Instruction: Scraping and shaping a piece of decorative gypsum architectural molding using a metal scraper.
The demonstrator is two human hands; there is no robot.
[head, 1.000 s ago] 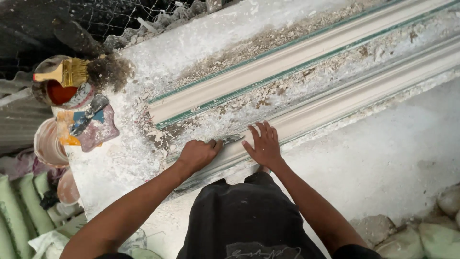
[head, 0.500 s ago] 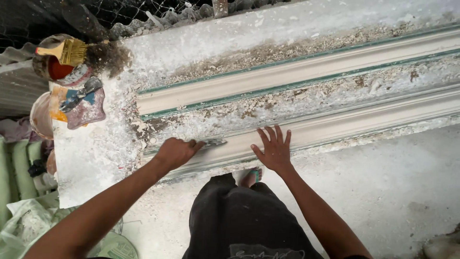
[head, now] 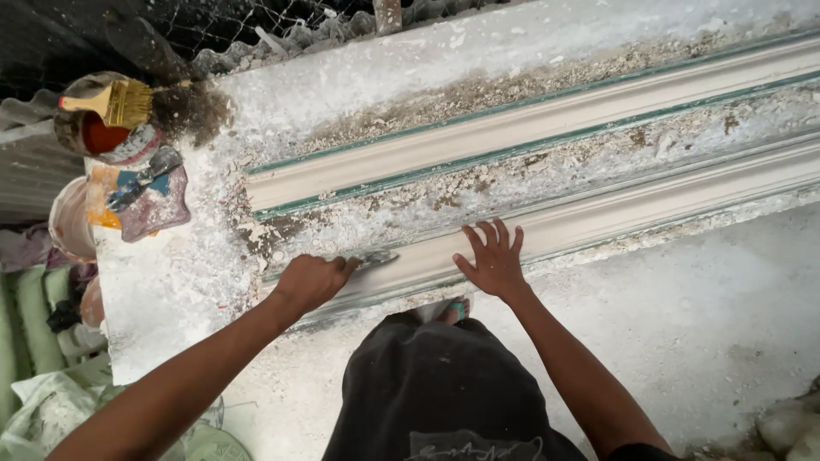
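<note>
A long white plaster moulding (head: 649,213) lies along the near edge of a dusty white workbench (head: 171,290). My left hand (head: 312,280) is closed on a small flat metal blade (head: 371,258) whose tip rests against the moulding's left end. My right hand (head: 494,258) lies flat, fingers spread, on the moulding a little to the right of the blade. A second moulding (head: 478,141) with green edging runs parallel behind, with plaster crumbs in the gap between them.
At the bench's left end stand a tin with a yellow-handled brush (head: 115,102) across it, a paint-stained container (head: 145,201) and a pale bowl (head: 67,222). Green sacks (head: 34,307) lie below left. Wire mesh runs along the back. Grey floor (head: 709,333) spreads to the right.
The view has shifted right along the bench. My left hand with the blade and my flat right hand keep their places on the near moulding, the two hands now slightly farther apart.
</note>
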